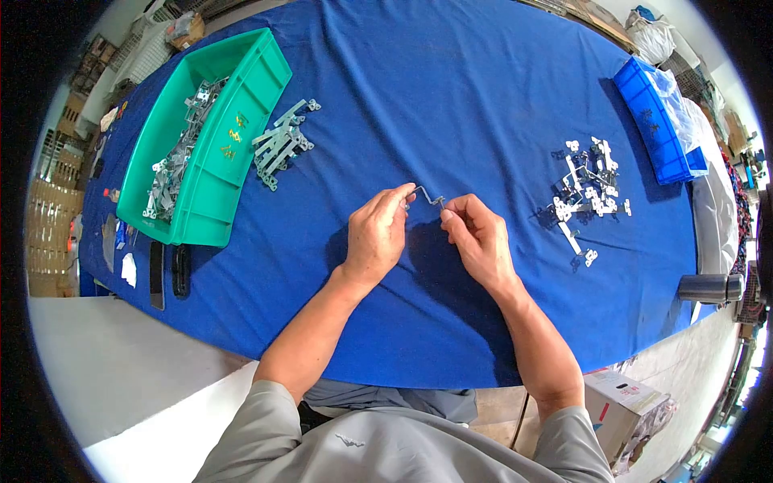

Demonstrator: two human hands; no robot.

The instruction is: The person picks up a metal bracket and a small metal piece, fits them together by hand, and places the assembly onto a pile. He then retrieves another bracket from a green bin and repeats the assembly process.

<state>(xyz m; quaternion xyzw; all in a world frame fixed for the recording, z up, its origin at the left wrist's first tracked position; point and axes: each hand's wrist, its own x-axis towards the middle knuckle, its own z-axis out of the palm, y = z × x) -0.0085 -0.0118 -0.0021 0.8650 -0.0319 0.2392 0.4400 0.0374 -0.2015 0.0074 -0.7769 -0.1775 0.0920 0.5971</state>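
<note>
A small bent metal bracket (428, 196) is held up between my two hands, over the middle of the blue cloth. My left hand (377, 229) pinches its left end, with the fingertips pressed together. On the other end, the thumb and forefinger of my right hand (481, 239) are closed. Part of the bracket is hidden by my fingers. To the left lies a pile of flat metal brackets (282, 145). Off to the right is another loose pile of metal brackets (592, 189), some with bent arms.
A green bin (213, 185) full of metal parts stands at the left. A blue bin (656, 129) with clear plastic sits at the right, and a steel cylinder (710, 288) rests near the right edge. Black objects (180, 272) lie below the green bin. A carton (620, 406) is on the floor.
</note>
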